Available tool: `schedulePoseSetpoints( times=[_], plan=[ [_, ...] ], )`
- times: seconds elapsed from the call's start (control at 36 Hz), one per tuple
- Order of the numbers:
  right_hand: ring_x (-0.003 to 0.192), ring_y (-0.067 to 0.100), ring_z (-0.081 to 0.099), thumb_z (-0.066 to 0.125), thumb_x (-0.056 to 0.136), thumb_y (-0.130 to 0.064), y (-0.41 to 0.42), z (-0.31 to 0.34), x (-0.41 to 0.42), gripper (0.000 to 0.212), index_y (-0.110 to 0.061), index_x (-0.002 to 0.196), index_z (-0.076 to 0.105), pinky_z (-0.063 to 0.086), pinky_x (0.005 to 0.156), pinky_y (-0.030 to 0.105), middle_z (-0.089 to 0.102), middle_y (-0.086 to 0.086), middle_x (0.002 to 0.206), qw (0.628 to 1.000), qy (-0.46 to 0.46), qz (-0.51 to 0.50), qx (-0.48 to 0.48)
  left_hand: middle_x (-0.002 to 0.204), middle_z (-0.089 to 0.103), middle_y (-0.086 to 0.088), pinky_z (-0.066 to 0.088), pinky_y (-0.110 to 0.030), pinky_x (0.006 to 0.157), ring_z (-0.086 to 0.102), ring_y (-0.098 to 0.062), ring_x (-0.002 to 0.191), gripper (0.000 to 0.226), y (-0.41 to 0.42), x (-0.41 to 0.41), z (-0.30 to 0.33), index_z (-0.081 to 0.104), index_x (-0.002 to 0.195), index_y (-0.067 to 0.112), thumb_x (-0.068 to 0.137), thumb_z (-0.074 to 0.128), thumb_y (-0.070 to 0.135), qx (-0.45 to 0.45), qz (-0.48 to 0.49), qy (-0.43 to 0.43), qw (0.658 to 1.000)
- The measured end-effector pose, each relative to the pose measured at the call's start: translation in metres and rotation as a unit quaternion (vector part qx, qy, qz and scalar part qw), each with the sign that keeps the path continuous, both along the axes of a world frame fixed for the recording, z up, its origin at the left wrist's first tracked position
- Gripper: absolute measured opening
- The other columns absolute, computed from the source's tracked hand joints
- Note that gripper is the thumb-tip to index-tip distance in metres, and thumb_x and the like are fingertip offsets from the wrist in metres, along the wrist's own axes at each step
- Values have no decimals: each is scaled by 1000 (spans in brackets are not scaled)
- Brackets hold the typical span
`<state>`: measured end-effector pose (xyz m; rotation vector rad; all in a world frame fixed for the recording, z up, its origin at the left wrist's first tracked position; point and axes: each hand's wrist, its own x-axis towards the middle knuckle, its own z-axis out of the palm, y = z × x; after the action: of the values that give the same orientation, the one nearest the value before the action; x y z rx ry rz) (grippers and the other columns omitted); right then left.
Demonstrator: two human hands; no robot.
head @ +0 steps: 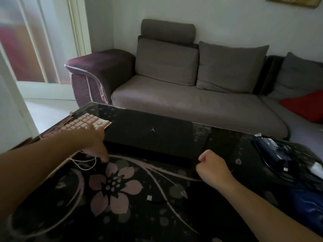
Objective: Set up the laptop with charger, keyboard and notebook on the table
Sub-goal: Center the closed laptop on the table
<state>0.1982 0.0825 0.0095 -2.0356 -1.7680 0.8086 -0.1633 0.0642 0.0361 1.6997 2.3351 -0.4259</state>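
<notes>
Two bare forearms are seen from the lower corners of the head view, with no sleeve visible on either up to the frame edge. The left hand (95, 143) and the right hand (212, 165) are uncovered. The left wrist is partly blurred, so finer detail cannot be told; the upper arms are cut off by the frame.

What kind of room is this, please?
Most likely a home living room: a grey sofa with cushions, a red cushion, and a low table with a flower pattern before it.
</notes>
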Motion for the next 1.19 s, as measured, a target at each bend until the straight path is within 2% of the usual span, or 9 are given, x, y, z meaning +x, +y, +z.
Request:
schedulePoseSetpoints(
  times=[0.11,0.22,0.33,0.44,0.69,0.86,0.97,1.11,1.19],
  plan=[
    [86,19,65,59,91,-11,32,-7,-8,28,-12,118,53,47,59,29,60,9,118,998,37,-46,18,132,62,-10,50,-43,102,58,-29,116,82,38,13,-8,63,129,20,63,52,69,113,11,-118,986],
    [105,26,65,60,87,-18,65,-15,-26,60,-12,145,48,59,79,40,54,11,133,997,42,-58,-1,146,54,-12,43,-44,113,52,-29,131,60,55,34,-19,56,141,14,97,49,54,129,17,-146,981],
    [118,31,59,59,86,-24,89,-22,-40,60,-12,144,49,56,99,50,52,11,136,998,24,-52,-9,167,26,-16,27,-49,123,26,-36,153,70,78,39,-40,30,160,15,104,41,56,117,13,-133,984],
    [122,32,57,63,92,-27,107,-29,-49,55,-10,142,49,54,101,49,54,12,135,998,37,-58,-7,164,29,-19,28,-52,121,29,-41,151,75,107,32,-50,33,158,15,101,43,63,145,45,-131,980],
    [128,31,54,73,93,-23,129,-43,-59,57,-13,144,50,54,100,43,52,12,143,987,98,-123,26,123,67,-13,51,-47,105,63,-35,115,71,165,10,-51,67,118,17,64,82,60,220,123,-252,934],
    [134,32,51,72,94,-10,124,-42,-47,59,-11,147,46,44,85,37,48,11,151,973,182,-141,26,85,71,-16,59,-29,57,68,-28,74,15,153,29,-40,69,88,2,79,80,-1,266,191,-411,851],
    [142,31,49,72,94,-6,112,-34,-20,74,-17,159,37,44,89,37,44,9,159,970,194,-144,17,104,75,-17,59,-50,94,71,-35,97,31,146,40,-44,73,99,4,71,84,5,275,195,-470,816],
    [148,31,42,74,94,-9,83,-25,32,79,-22,162,34,42,113,49,42,7,162,969,186,-157,28,108,71,-11,52,-46,103,64,-31,109,20,119,82,-45,69,83,18,76,82,4,250,187,-518,796],
    [147,31,43,75,92,-9,58,-21,60,80,-25,160,37,43,112,51,45,7,160,967,185,-174,28,127,64,-11,47,-49,111,57,-32,123,38,100,107,-48,70,115,11,79,78,4,239,184,-535,789]
  ],
)
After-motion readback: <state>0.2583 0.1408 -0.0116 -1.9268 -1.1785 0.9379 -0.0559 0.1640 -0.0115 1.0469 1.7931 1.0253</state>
